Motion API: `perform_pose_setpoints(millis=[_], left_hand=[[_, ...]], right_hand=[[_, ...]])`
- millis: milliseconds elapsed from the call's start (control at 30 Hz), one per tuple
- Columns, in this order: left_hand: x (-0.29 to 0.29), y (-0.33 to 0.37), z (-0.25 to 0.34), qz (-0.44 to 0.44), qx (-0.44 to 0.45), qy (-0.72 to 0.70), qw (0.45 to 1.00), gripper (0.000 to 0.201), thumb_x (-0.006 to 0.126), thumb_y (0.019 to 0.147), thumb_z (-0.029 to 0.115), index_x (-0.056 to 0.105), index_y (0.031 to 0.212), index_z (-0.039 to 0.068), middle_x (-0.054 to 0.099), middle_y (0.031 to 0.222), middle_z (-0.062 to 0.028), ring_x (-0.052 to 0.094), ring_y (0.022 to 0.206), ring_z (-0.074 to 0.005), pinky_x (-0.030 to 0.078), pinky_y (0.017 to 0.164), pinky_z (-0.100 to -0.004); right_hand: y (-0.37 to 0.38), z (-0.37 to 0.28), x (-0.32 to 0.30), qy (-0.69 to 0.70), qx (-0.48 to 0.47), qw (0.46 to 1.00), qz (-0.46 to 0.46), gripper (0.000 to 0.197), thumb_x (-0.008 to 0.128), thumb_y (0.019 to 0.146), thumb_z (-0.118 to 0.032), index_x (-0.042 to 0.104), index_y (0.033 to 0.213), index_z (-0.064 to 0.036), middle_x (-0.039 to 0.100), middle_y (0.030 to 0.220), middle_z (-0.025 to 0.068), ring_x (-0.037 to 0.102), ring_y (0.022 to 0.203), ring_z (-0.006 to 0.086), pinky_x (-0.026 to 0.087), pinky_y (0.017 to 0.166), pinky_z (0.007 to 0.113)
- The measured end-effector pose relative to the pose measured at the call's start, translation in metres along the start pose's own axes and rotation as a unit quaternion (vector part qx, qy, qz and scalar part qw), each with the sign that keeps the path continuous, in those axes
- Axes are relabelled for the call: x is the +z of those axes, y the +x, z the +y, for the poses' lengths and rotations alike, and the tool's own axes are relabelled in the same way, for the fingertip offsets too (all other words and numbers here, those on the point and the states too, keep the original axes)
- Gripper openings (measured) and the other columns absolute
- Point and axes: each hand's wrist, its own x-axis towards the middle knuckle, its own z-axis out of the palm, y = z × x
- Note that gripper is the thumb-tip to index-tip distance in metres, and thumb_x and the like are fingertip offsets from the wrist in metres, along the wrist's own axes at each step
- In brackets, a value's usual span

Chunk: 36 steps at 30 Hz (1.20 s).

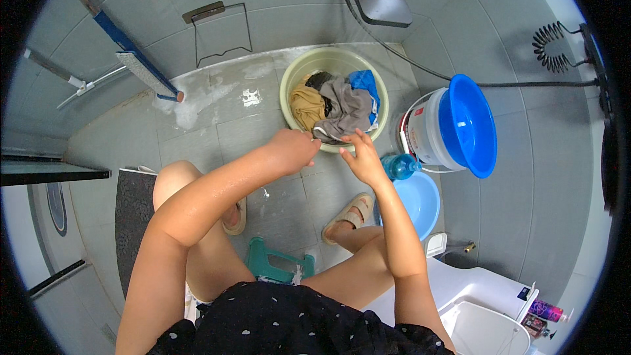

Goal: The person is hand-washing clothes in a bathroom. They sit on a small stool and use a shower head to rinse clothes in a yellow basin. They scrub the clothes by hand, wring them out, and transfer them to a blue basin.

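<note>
A pale yellow-green basin on the tiled floor holds a heap of clothes: a tan garment, a grey garment with light trim and a blue garment. My left hand is closed in a fist at the basin's near left rim; what its fingers hold, if anything, is hidden. Over the near right rim, my right hand has its fingers apart and grips nothing. Its fingertips are close to the grey garment's edge; contact cannot be made out.
Right of the basin are a blue-green bottle, a light blue basin and a white bucket with a deep blue basin against it. A green stool is beneath me. A blue-handled broom leans left.
</note>
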Motion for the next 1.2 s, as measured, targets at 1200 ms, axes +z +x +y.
perform_pose_setpoints(millis=[1200], left_hand=[[0.005,0.016,0.012,-0.063,-0.008,0.006,0.998,0.047,0.061,0.080,0.027,0.047,0.119,0.005,0.055,0.112,-0.0115,0.056,0.099,-0.0316,0.048,0.078,-0.0415]], right_hand=[[-0.011,0.010,-0.014,0.007,0.020,1.000,0.008,0.035,0.064,0.077,-0.020,0.056,0.108,-0.0050,0.039,0.126,0.0297,0.037,0.121,0.0402,0.032,0.099,0.044]])
